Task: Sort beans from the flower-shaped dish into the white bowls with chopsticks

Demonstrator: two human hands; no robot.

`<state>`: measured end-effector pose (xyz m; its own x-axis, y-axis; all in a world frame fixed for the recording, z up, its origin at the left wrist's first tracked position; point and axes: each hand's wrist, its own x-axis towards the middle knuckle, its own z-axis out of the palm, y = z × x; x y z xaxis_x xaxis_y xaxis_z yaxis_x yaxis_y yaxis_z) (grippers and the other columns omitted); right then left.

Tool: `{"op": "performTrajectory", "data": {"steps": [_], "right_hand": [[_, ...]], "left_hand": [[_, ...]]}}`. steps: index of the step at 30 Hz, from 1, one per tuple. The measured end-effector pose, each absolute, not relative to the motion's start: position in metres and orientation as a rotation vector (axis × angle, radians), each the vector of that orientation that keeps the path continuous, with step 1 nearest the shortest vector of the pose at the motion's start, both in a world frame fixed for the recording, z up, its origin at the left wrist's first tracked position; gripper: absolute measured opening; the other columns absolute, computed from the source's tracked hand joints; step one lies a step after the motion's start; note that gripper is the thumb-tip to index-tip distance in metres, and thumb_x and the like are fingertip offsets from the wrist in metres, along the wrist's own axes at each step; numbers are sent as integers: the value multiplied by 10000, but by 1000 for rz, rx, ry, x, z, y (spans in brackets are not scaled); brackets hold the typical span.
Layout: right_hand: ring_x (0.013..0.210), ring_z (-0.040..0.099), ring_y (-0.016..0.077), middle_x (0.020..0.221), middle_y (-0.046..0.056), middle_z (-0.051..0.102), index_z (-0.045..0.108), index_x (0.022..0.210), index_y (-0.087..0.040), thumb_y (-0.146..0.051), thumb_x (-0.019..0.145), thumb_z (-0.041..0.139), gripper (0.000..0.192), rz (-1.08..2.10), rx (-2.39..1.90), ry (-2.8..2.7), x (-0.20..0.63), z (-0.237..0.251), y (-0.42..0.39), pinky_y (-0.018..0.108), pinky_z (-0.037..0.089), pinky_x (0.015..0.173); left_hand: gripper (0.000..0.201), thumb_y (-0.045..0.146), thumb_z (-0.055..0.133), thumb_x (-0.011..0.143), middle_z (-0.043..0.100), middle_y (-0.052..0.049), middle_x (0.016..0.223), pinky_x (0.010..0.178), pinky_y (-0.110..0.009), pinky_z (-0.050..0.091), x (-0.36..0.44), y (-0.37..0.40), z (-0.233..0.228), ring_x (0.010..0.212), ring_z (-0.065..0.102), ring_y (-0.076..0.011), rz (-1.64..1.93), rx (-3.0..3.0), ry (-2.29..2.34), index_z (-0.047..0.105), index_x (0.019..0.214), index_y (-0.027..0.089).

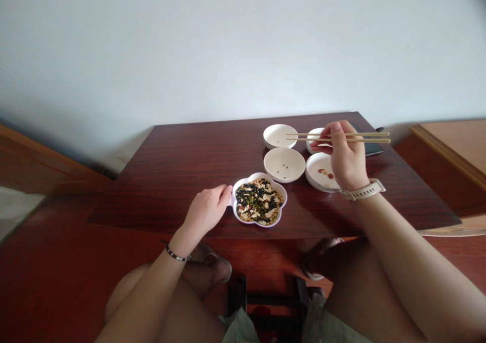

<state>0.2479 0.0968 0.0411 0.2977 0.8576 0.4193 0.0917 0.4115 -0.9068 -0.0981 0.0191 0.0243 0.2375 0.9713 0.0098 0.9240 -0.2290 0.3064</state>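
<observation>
My left hand [208, 206] is closed on the short handle of a white flower-shaped dish [284, 209], which is full of mixed dark, green and yellow beans with pale pieces among them. In my right hand [347, 156] is a pair of chopsticks [370, 137]. Their tips reach left over the back left white bowl [270, 139], which has a tiny bit in it. A nearer white bowl [274, 161] contains several small dark beans. Red and pale pieces lie in the front right bowl [313, 178]. My right hand partly hides the back right bowl [311, 145].
The dark reddish wooden table [182, 166] backs onto a pale wall [212, 44]. A flat dark object [374, 148] lies behind my right hand. Wooden furniture [455, 145] stands to the right, and my legs are below the table's front edge.
</observation>
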Motion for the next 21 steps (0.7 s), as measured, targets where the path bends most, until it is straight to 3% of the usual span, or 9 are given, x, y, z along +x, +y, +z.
{"op": "performTrajectory", "data": {"steps": [8,21], "right_hand": [[685,684,172,838,41,676,664,859,-250,-539,1035,627,340,667,-1002,-1173,240,48,76,344,613,633],[633,667,154,779,27,628,683,822,-213,-470,1044,635,344,832,-894,-1092,224,51,32,258,548,526]], "left_hand": [[482,426,325,1145,766,-76,824,684,-333,348,-99,19,27,764,719,-251,270,2269,1787,607,808,229],[478,431,307,1149,759,-72,824,689,-340,336,-104,19,23,769,713,-243,277,2252,1766,579,814,224]]}}
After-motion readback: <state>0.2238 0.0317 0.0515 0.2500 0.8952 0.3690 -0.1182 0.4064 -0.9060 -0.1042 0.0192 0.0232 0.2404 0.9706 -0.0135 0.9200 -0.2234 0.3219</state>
